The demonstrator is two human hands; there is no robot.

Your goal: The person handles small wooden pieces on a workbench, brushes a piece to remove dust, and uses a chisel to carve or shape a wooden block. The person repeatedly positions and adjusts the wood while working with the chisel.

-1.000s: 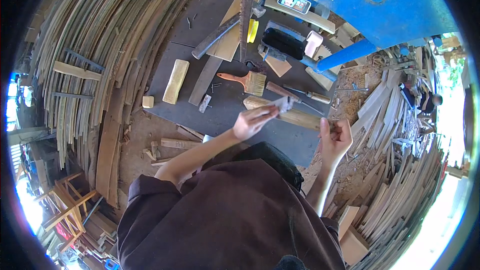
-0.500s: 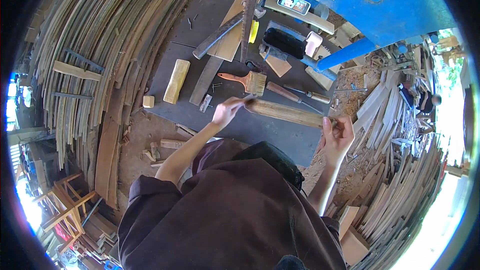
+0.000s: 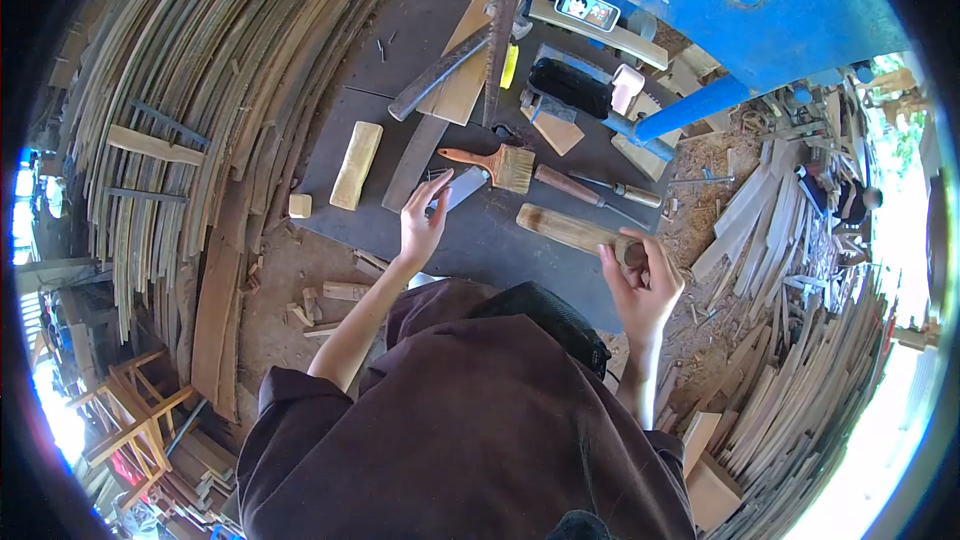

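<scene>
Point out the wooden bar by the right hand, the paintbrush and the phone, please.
Wooden bar (image 3: 562,227): head view, on its long upper face.
Paintbrush (image 3: 513,169): head view, on its bristles.
Phone (image 3: 587,9): head view, on its lit screen.

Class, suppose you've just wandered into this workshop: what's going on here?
A person is working with both hands over a dark work surface. The right hand grips one end of a rounded wooden piece, which points away toward the left. The left hand holds a light grey flat piece, apart from the wood. A paintbrush lies just beyond it, and a wooden block lies farther left.
</scene>
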